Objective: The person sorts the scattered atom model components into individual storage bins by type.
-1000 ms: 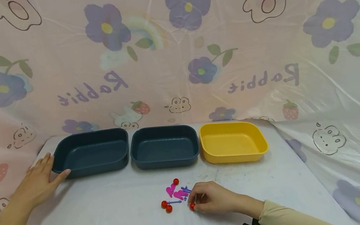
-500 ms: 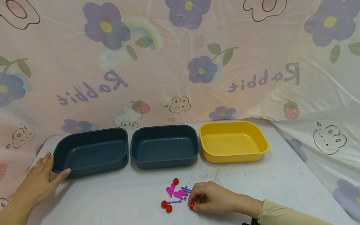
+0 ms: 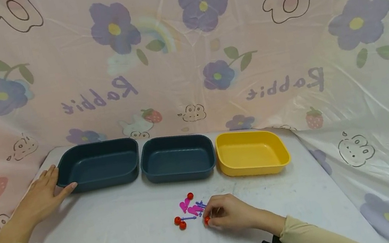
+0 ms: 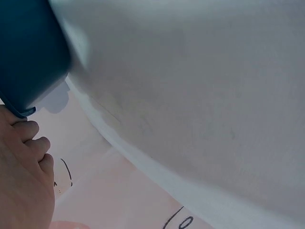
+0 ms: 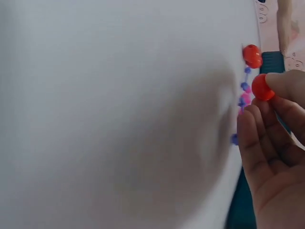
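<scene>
Thumb and fingertips of my right hand (image 3: 230, 213) pinch a round red bead (image 5: 262, 88), just above the white cloth in the head view. Left of that hand lie loose red beads (image 3: 183, 225), pink pear-shaped pieces (image 3: 195, 210) and thin purple knobbed sticks (image 3: 188, 218). At the far left, my left hand (image 3: 38, 201) rests against the left side of a dark blue tray (image 3: 100, 184), its thumb by the front corner. The left wrist view shows that hand's fingers (image 4: 37, 148) beside the tray's rim.
A second dark blue tray (image 3: 180, 176) stands in the middle, and a yellow tray (image 3: 254, 169) stands to its right. Behind them hangs a printed curtain (image 3: 179, 76). The table (image 3: 132, 236) has a white cover.
My right hand has risen very slightly with the red bead between its fingers. The left hand and the trays have stayed where they were.
</scene>
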Available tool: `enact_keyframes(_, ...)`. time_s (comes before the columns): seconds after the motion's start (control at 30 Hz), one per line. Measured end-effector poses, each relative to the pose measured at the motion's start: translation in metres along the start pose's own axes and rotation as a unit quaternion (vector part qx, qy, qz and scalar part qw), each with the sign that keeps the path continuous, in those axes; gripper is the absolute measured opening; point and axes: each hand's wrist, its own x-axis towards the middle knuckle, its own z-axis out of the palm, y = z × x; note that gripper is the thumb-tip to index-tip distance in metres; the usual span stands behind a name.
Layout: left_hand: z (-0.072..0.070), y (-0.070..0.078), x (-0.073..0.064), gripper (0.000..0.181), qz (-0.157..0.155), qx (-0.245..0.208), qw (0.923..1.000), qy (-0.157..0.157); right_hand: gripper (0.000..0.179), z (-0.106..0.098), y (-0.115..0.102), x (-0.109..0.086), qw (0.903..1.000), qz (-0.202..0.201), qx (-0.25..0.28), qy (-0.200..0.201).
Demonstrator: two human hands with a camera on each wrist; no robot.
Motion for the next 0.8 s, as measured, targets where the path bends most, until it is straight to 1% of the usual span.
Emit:
enact_keyframes(0.1, 0.000, 0.001, 0.000, 0.096, 0.000, -0.001, 1.0000, -0.001, 0.014, -0.006, -0.004, 0.004, 0.9998, 0.000, 0.008, 0.016)
enact_keyframes(0.23, 0.000, 0.001, -0.001, 0.096, -0.001, -0.005, 1.0000, -0.004, 0.016, -0.014, -0.011, 0.014, 0.9992, -0.004, 0.012, 0.039)
enact_keyframes(0.33, 0.000, 0.001, -0.001, 0.096, -0.003, -0.009, 0.9999, -0.008, 0.017, -0.019, -0.016, 0.025, 0.9982, -0.020, 0.010, 0.055)
enact_keyframes(0.53, -0.002, 0.003, -0.001, 0.097, -0.007, -0.015, 0.9998, -0.013, 0.018, -0.028, -0.024, 0.057, 0.9955, -0.044, 0.014, 0.082)
enact_keyframes(0.8, -0.004, 0.003, -0.001, 0.098, -0.012, -0.014, 0.9997, -0.014, 0.016, -0.041, -0.036, 0.106, 0.9932, -0.061, 0.012, 0.098)
